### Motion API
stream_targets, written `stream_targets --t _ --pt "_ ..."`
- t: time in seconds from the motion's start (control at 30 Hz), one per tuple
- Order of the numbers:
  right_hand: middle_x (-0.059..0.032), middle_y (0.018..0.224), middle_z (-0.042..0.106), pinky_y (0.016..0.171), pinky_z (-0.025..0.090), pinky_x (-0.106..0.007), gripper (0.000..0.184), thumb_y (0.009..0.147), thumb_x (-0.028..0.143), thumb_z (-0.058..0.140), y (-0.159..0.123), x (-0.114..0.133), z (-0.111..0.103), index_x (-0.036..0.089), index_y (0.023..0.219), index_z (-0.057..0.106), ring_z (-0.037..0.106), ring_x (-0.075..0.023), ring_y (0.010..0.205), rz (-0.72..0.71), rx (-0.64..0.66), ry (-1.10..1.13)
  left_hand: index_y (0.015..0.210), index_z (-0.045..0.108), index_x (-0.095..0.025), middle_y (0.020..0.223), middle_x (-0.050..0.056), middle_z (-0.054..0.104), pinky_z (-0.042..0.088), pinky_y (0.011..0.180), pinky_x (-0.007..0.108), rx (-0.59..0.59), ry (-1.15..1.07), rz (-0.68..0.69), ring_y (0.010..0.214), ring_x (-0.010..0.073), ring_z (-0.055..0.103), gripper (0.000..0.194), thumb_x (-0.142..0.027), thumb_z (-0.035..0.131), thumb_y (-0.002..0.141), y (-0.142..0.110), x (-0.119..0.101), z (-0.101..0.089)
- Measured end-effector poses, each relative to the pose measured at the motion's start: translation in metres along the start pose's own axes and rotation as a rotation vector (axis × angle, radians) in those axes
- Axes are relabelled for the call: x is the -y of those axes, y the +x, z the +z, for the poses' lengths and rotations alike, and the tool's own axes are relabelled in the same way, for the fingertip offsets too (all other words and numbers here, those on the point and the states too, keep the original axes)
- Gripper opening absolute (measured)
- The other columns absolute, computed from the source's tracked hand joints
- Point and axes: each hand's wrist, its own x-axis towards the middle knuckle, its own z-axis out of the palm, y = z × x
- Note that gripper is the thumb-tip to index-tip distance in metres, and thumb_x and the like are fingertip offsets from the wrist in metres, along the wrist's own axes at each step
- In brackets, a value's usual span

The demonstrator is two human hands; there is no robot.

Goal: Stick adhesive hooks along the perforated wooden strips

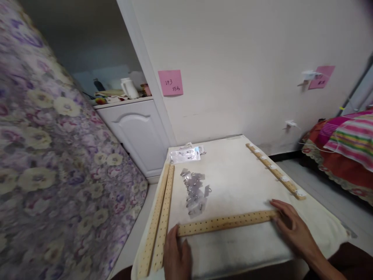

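Note:
A pale wooden strip with rows of small holes (224, 223) lies crosswise near the front of the cloth-covered table. My left hand (176, 254) is at its left end, index finger against the end and thumb lower down. At the right end, my right hand (294, 229) has its thumb and fingers around the tip. Beyond the strip is a loose cluster of small clear plastic pieces with metal hooks (194, 194). Two more perforated strips (165, 212) lie lengthwise along the table's left edge, close to my left hand.
Clear plastic packaging (185, 154) lies at the table's back left. Along the right edge rests a wooden strip bearing several white round pieces (284, 179). A floral curtain (58, 155) hangs at left, a white cabinet (134, 132) behind it. A bed (346, 144) stands at right.

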Motion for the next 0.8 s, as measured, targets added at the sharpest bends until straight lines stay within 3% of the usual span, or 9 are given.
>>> stream_targets --t 0.1,0.2,0.3,0.43,0.6,0.7,0.8 --pt "-0.0077 0.115 0.057 0.092 0.045 -0.039 0.032 0.084 0.041 0.049 0.005 0.02 0.005 0.023 0.109 0.059 0.056 -0.0246 0.105 0.056 -0.036 0.051 0.127 0.044 -0.013 0.129 0.015 0.05 0.038 0.105 0.047 -0.021 0.01 0.03 0.122 0.0277 0.046 0.046 -0.031 0.043 0.085 -0.002 0.001 0.001" --pt "-0.0062 0.101 0.062 0.083 0.047 -0.034 0.025 0.086 0.037 0.047 0.014 0.059 0.028 0.022 0.099 0.062 0.059 -0.0222 0.095 -0.039 0.079 0.13 0.128 0.045 -0.015 0.129 0.014 0.051 0.039 0.104 0.048 -0.066 0.009 0.046 0.121 0.0275 0.047 0.045 -0.028 0.045 0.084 -0.006 0.004 0.004" --pt "-0.0053 0.09 0.064 0.076 0.048 -0.031 0.02 0.087 0.029 0.045 0.023 0.105 0.069 0.021 0.09 0.063 0.06 -0.0201 0.086 -0.168 0.285 0.204 0.13 0.043 -0.016 0.131 0.013 0.05 0.038 0.105 0.049 -0.078 0.003 0.067 0.123 0.0272 0.046 0.047 -0.024 0.047 0.084 -0.009 0.01 0.007" --pt "-0.004 0.082 0.063 0.073 0.047 -0.029 0.015 0.082 0.016 0.049 0.028 0.146 0.133 0.019 0.087 0.064 0.059 -0.0176 0.078 -0.279 0.388 0.21 0.131 0.043 -0.016 0.131 0.013 0.051 0.041 0.103 0.047 -0.094 -0.013 0.075 0.123 0.0267 0.047 0.047 -0.023 0.046 0.085 -0.013 0.022 0.01" --pt "-0.0076 0.093 0.062 0.084 0.045 -0.031 0.023 0.079 0.009 0.052 0.032 0.165 0.186 0.018 0.095 0.066 0.057 -0.0202 0.093 -0.384 0.391 0.103 0.13 0.045 -0.016 0.131 0.012 0.053 0.043 0.101 0.044 -0.114 -0.037 0.046 0.122 0.0259 0.049 0.044 -0.024 0.045 0.086 -0.015 0.029 0.016" --pt "-0.0078 0.095 0.062 0.084 0.044 -0.031 0.025 0.082 0.01 0.051 0.034 0.172 0.198 0.019 0.099 0.067 0.056 -0.02 0.094 -0.435 0.439 0.045 0.129 0.047 -0.017 0.129 0.011 0.055 0.043 0.101 0.044 -0.178 -0.085 0.024 0.12 0.0252 0.051 0.042 -0.026 0.043 0.088 -0.017 0.027 0.021" --pt "-0.0055 0.087 0.063 0.081 0.043 -0.03 0.017 0.084 0.014 0.054 0.035 0.177 0.202 0.02 0.087 0.069 0.056 -0.0193 0.088 -0.474 0.483 -0.032 0.128 0.048 -0.017 0.127 0.012 0.056 0.044 0.1 0.045 -0.203 -0.076 0.022 0.119 0.0257 0.052 0.042 -0.026 0.041 0.088 -0.019 0.03 0.024"
